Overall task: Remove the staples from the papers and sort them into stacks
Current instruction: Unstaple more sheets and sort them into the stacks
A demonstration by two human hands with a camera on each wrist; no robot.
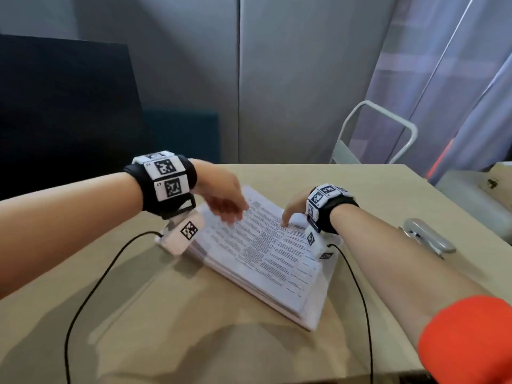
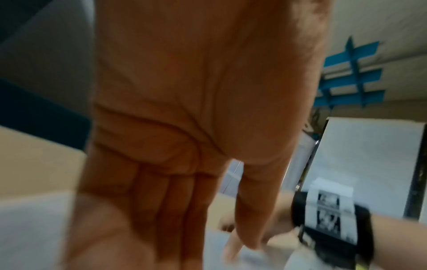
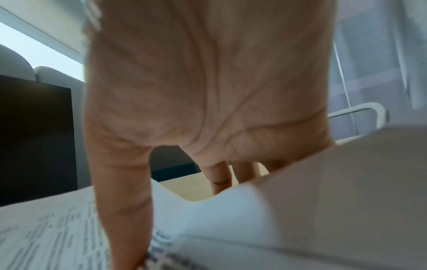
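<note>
The stack of papers [image 1: 263, 256] is shown lying flat at mid-table [image 1: 171, 322], its long axis running diagonally from the far left to the near right. Its far right corner is pinched by the right hand [image 1: 295, 209], thumb on the printed top sheet and fingers under a lifted edge. The left hand [image 1: 224, 200] is held over the far left corner, fingers straight, holding nothing. A staple remover [image 1: 428, 236] is seen well apart, beyond the right forearm. Only the right wrist view shows the raised sheet; no staple can be made out.

papers [image 1: 266, 253]: matt printed paper | table [image 1: 166, 328]: smooth matt wood-look | stapler [image 1: 426, 236]: glossy metal
</note>
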